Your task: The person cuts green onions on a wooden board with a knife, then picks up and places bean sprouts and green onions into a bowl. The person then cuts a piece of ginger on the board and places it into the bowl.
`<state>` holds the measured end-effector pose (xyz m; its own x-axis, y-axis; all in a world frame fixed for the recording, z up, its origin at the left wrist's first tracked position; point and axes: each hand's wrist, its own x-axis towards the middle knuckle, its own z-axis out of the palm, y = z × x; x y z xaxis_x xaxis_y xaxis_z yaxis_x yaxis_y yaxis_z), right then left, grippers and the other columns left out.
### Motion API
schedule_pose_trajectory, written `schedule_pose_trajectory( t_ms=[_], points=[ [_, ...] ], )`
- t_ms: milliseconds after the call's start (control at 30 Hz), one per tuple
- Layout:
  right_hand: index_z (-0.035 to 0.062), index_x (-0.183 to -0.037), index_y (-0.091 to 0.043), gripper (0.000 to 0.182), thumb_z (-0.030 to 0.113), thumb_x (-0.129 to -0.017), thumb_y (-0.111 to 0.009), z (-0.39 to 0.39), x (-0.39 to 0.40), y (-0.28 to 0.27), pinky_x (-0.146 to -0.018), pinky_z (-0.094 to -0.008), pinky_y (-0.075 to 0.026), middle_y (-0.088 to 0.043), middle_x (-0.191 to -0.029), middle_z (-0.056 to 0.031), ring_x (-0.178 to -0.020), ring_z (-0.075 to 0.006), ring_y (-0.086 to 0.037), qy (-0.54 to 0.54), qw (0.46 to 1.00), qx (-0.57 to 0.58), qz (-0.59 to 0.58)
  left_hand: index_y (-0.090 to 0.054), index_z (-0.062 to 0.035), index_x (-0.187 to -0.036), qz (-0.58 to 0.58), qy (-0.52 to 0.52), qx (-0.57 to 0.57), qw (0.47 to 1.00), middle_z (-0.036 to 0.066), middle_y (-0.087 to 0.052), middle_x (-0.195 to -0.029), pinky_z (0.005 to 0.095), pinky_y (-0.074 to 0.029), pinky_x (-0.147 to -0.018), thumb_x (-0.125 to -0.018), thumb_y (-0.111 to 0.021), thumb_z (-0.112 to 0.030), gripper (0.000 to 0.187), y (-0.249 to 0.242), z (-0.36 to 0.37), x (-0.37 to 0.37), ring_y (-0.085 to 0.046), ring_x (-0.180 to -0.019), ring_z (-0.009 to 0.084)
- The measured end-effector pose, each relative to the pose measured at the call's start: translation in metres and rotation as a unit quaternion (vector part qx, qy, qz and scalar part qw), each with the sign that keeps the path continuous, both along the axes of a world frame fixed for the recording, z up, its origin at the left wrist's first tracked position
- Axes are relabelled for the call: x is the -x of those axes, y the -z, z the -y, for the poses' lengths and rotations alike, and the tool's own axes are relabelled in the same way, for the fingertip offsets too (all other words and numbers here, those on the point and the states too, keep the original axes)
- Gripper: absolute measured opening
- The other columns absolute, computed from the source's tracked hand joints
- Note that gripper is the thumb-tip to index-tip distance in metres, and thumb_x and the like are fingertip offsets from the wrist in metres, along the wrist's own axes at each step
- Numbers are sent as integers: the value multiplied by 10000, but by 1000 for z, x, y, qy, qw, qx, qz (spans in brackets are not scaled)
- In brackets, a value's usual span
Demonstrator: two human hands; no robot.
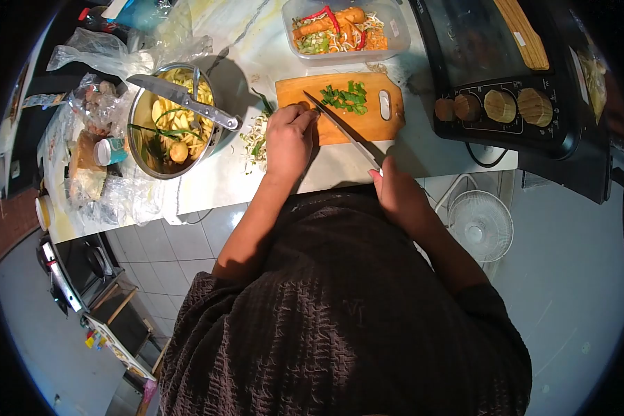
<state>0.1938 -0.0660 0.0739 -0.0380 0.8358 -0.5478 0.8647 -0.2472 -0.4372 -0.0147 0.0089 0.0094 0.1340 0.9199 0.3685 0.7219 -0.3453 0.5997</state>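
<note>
Dark brown cloth covers the front of the person, who stands at the near side of a pale table. The left hand rests at the left end of a wooden board, its fingers bent and drawn together; I cannot tell what they pinch, since the hand hides it. One green stalk shows just beyond it on the far left. The right hand is wrapped round the handle of a long knife, off the near edge of the board, with the blade slanting far and left across the wood, its tip close to the left fingers.

Chopped green pieces, too many to count, lie on the board, to the right of the left hand and on the far side of the blade. Just left of that hand sits one heap of sprouts.

Two knives are out altogether: a second knife lies across one metal pot on the left, over yellow pieces. One plastic box of food stands far of the board. On the right, one black stove has four round pieces in a row along its near side.
</note>
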Motion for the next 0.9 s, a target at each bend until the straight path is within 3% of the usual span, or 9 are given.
schedule_pose_trajectory(
  t_ms=[333, 433, 600, 800, 900],
  points=[
    [17, -997, -482, 326, 336, -991, -547, 18, -17, 7, -654, -576, -506, -638, -775, -306, -770, -500, -634, -10, 997, -76, -23, -735, -43, -938, -55, -43, -1, 998, 125, -677, -917, 419, -484, -792, -827, -692, -53, 120, -6, 8, 9, -634, -877, 322],
    [19, -957, -494, 310, 322, -991, -550, 22, -21, -2, -643, -579, -488, -632, -756, -297, -778, -498, -628, 11, 1000, -26, -10, -723, -53, -1002, -80, -82, -13, 993, 110, -650, -944, 419, -454, -811, -822, -654, -17, 196, -6, 6, 15, -612, -889, 298],
    [17, -914, -509, 299, 303, -993, -548, 25, -30, -9, -623, -545, -469, -634, -759, -282, -794, -500, -619, 94, 992, -61, -65, -698, -75, -1086, -138, -56, 21, 989, 119, -644, -1077, 433, -451, -855, -830, -677, -95, 257, -28, 2, 8, -601, -1008, 311],
    [9, -913, -532, 302, 298, -998, -542, 26, -53, -1, -617, -514, -467, -631, -748, -264, -778, -489, -623, 144, 981, -95, -84, -648, -53, -1169, -135, -103, 39, 985, 152, -618, -1094, 441, -413, -931, -852, -719, -243, 376, -10, -22, -6, -561, -1052, 344],
    [6, -904, -540, 308, 298, -1002, -534, 23, -58, 1, -620, -510, -467, -630, -742, -258, -768, -483, -627, 148, 979, -102, -91, -649, -49, -1172, -143, -76, 4, 987, 169, -616, -1106, 453, -380, -968, -866, -718, -292, 397, -17, -24, -9, -535, -1091, 350]
  ],
)
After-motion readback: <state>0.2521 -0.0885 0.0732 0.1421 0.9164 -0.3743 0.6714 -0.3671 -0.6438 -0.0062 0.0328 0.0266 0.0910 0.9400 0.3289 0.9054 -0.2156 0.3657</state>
